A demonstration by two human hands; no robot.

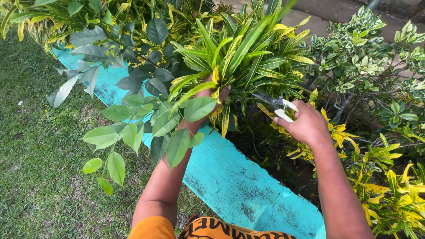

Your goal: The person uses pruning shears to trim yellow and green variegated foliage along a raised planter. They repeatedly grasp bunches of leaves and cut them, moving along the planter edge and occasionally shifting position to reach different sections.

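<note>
Hands gripping strappy croton, white-handled shears

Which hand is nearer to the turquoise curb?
Left. The left hand is among the striped leaves right above the turquoise curb; the right hand, holding the pruning shears, is farther right over the bed.

Pruning shears: dull grey metal blades, smooth white plastic handles. Croton leaves: glossy, waxy, green and yellow. Kerb: rough concrete, matt turquoise paint, scuffed and stained dark. Lawn: coarse, matt grass.
</note>
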